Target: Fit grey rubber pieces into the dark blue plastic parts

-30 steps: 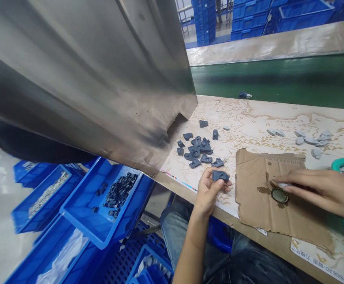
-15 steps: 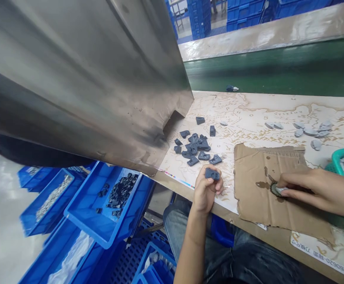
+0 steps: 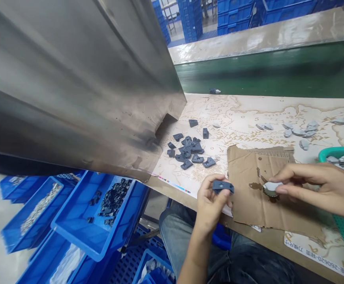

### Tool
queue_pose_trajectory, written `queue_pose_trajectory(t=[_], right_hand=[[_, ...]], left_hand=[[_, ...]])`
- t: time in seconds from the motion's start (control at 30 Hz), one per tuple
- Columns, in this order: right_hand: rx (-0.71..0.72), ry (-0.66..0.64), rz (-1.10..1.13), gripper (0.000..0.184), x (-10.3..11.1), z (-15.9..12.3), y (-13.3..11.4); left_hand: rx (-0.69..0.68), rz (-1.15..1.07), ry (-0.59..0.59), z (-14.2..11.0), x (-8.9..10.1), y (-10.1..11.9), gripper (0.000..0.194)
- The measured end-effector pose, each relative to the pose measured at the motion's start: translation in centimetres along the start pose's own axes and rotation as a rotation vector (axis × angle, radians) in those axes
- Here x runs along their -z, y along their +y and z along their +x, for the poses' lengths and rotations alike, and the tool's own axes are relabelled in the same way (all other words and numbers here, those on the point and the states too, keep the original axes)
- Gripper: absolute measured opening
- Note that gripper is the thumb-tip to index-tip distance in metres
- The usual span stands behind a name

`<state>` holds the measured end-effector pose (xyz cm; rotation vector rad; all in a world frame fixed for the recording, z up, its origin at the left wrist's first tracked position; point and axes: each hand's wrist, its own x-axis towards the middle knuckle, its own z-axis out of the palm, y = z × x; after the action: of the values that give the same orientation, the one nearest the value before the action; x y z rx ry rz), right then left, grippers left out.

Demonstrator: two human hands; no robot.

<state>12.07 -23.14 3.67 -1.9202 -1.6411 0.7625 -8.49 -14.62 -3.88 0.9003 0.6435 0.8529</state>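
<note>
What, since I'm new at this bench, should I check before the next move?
1. Dark part secure in the left hand: ok, gripped between thumb and fingers.
2. Light piece secure in the right hand: ok, pinched at the round dish.
3. Light piece clear of the round dish: cannot tell, they overlap in view.
4. Cardboard clean: not ok, dark stains lie beside the round dish.
5. Loose dark parts at hand: ok, clustered on the table.

Dark blue jeans (image 3: 175, 230) (paler in places), both forearms (image 3: 196, 252) bare.
</note>
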Motion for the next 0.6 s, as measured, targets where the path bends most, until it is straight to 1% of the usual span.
queue_pose_trajectory(t=[0.07,0.1,0.2,0.27,0.47,0.6], right_hand=[[0.077,0.017,0.100,0.038,-0.4,-0.5,-0.1],[0.117,0.061,0.124,0.031,-0.7,-0.7,-0.2],[0.246,0.251,0.093,0.016,-1.7,-1.1,-0.5],[0.318,0.298,0.062,0.008,-2.3,-1.4,-0.6],[0.427,0.265,0.049,0.007,-3.0,-1.6,-0.9],[0.462,0.249,0.067,0.007,-2.9,-1.4,-1.2]], left_hand=[[0.049,-0.012,-0.010,-0.7,-0.9,0.0,0.047],[0.082,-0.027,-0.011,-0.9,-1.4,0.0,0.048],[0.194,-0.087,-0.027,-1.3,-2.4,0.1,0.052],[0.250,-0.135,-0.040,-1.3,-2.8,0.3,0.054],[0.341,-0.254,-0.113,-1.5,-3.2,0.4,0.053],[0.341,-0.260,-0.127,-1.5,-3.2,0.3,0.052]])
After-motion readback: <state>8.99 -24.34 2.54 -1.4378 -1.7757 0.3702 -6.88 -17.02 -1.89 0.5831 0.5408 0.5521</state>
